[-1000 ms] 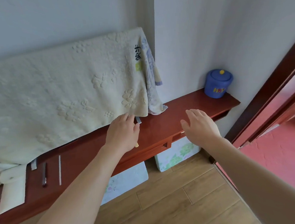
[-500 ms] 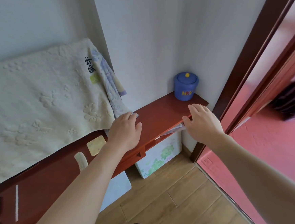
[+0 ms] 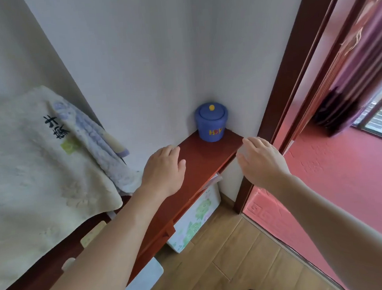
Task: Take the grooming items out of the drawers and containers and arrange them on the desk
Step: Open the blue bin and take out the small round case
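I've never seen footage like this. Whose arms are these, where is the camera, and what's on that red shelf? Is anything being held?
There is no machine here. A person wears a wide-angle camera on the head, looking forward and down, so you see their own two bare arms. The left hand is over the reddish wooden desk with its fingers relaxed. The right hand is at the desk's end, by the door frame. Neither holds anything. In the corner of the desk stands a blue lidded pot with a yellow knob. A cream towel hangs at the left. Under the desk, a floral box sits on the wooden floor.
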Demonstrator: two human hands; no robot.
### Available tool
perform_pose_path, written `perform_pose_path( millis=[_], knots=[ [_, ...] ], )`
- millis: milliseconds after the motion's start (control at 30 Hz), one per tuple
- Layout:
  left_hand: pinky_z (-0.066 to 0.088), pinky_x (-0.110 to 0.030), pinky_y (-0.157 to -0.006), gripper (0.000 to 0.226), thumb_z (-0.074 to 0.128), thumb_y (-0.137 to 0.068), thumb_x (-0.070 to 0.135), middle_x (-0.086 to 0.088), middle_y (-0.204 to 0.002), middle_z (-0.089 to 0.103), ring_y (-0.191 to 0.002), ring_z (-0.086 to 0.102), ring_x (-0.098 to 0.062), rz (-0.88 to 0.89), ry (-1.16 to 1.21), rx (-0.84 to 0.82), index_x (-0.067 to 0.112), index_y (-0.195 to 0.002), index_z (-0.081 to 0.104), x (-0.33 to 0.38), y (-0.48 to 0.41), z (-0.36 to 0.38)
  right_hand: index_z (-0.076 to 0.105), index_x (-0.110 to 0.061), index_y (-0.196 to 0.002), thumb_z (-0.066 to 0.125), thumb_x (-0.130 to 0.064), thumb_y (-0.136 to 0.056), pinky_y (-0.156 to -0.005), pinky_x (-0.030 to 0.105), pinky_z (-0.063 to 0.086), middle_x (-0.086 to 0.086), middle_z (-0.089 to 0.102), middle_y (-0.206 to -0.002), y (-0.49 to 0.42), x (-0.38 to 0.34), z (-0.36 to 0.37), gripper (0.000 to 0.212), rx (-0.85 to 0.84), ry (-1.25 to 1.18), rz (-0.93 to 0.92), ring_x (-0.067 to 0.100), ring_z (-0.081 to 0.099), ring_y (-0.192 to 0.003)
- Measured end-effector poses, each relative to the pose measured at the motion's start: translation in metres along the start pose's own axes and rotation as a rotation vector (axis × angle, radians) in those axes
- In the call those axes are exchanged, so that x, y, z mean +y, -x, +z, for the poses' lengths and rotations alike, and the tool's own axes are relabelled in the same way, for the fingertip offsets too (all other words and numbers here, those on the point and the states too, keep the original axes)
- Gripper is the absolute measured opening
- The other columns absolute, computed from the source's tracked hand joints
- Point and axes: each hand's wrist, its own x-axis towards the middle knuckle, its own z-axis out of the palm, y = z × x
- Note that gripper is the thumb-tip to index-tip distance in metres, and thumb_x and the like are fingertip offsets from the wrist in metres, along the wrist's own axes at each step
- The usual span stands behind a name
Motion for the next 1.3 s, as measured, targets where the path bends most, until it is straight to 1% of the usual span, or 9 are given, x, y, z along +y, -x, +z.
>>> perform_pose_path(
  millis=[133, 333, 467, 600, 767, 933, 1000, 1100, 1300],
  knots=[
    [0.038, -0.039, -0.104, 0.044, 0.040, -0.100, 0.032, -0.008, -0.136, 0.053, -0.126, 0.047, -0.026, 0.036, 0.005, -0.013, 0.008, -0.136, 0.049, 0.009, -0.037, 0.007, 0.056, -0.010, -0.114, 0.038, -0.033, -0.094, -0.101, 0.036, 0.038, 0.002, 0.058, -0.119, -0.021, 0.016, 0.002, 0.035, -0.019, 0.010, 0.028, 0.021, 0.047, -0.116],
    [0.040, -0.041, -0.101, 0.042, 0.042, -0.099, 0.032, -0.009, -0.132, 0.054, -0.122, 0.048, -0.028, 0.018, 0.003, -0.010, 0.009, -0.133, 0.051, 0.035, -0.097, 0.023, 0.054, -0.012, -0.106, 0.030, -0.037, -0.090, -0.095, 0.036, 0.042, 0.000, 0.057, -0.106, -0.068, 0.057, 0.012, 0.038, -0.037, 0.040, -0.023, 0.021, 0.050, -0.106],
    [0.044, -0.041, -0.096, 0.038, 0.044, -0.098, 0.031, -0.008, -0.125, 0.057, -0.116, 0.051, -0.028, -0.012, 0.003, 0.003, 0.010, -0.128, 0.052, 0.053, -0.128, 0.033, 0.052, -0.014, -0.097, 0.037, -0.034, -0.092, -0.091, 0.035, 0.043, 0.000, 0.056, -0.099, -0.103, 0.082, 0.017, 0.026, -0.044, 0.039, -0.075, 0.022, 0.052, -0.099],
    [0.045, -0.041, -0.092, 0.037, 0.046, -0.097, 0.031, -0.006, -0.119, 0.058, -0.111, 0.053, -0.028, -0.042, 0.002, 0.001, 0.010, -0.126, 0.053, 0.059, -0.151, 0.043, 0.054, -0.011, -0.111, 0.042, -0.033, -0.093, -0.093, 0.035, 0.040, 0.002, 0.057, -0.110, -0.135, 0.099, 0.023, 0.030, -0.067, 0.040, -0.119, 0.023, 0.051, -0.106],
    [0.046, -0.040, -0.091, 0.037, 0.046, -0.097, 0.032, -0.005, -0.119, 0.057, -0.111, 0.052, -0.027, -0.066, 0.019, -0.012, 0.011, -0.126, 0.053, 0.054, -0.176, 0.052, 0.054, -0.010, -0.114, 0.041, -0.035, -0.093, -0.091, 0.035, 0.042, 0.002, 0.057, -0.111, -0.169, 0.100, 0.039, 0.036, -0.096, 0.006, -0.142, 0.023, 0.051, -0.108],
    [0.046, -0.039, -0.087, 0.037, 0.045, -0.097, 0.033, -0.006, -0.119, 0.056, -0.109, 0.052, -0.028, -0.050, 0.023, -0.018, 0.010, -0.125, 0.052, 0.035, -0.213, 0.066, 0.051, -0.007, -0.126, 0.045, -0.034, -0.094, -0.098, 0.037, 0.041, 0.007, 0.056, -0.122, -0.207, 0.090, 0.062, 0.042, -0.125, -0.011, -0.142, 0.027, 0.049, -0.114],
    [0.045, -0.039, -0.089, 0.041, 0.044, -0.097, 0.033, -0.006, -0.126, 0.055, -0.114, 0.052, -0.029, -0.022, 0.031, -0.034, 0.010, -0.131, 0.050, 0.030, -0.231, 0.072, 0.046, -0.007, -0.132, 0.044, -0.035, -0.096, -0.102, 0.035, 0.037, 0.008, 0.052, -0.129, -0.220, 0.088, 0.071, 0.046, -0.148, -0.023, -0.128, 0.026, 0.046, -0.119],
    [0.043, -0.040, -0.099, 0.050, 0.043, -0.099, 0.034, -0.007, -0.142, 0.047, -0.124, 0.047, -0.028, 0.016, 0.050, -0.071, 0.011, -0.144, 0.041, 0.025, -0.259, 0.080, 0.036, -0.007, -0.142, 0.040, -0.037, -0.098, -0.108, 0.032, 0.029, 0.007, 0.044, -0.141, -0.240, 0.087, 0.085, 0.053, -0.191, -0.041, -0.088, 0.024, 0.039, -0.128],
    [0.042, -0.040, -0.100, 0.049, 0.046, -0.098, 0.031, -0.005, -0.144, 0.044, -0.126, 0.045, -0.027, 0.075, 0.075, -0.163, 0.014, -0.144, 0.040, 0.031, -0.305, 0.091, 0.031, -0.010, -0.147, 0.042, -0.039, -0.097, -0.112, 0.030, 0.025, 0.006, 0.038, -0.148, -0.260, 0.085, 0.110, 0.058, -0.248, -0.119, -0.024, 0.022, 0.035, -0.135]
  ],
)
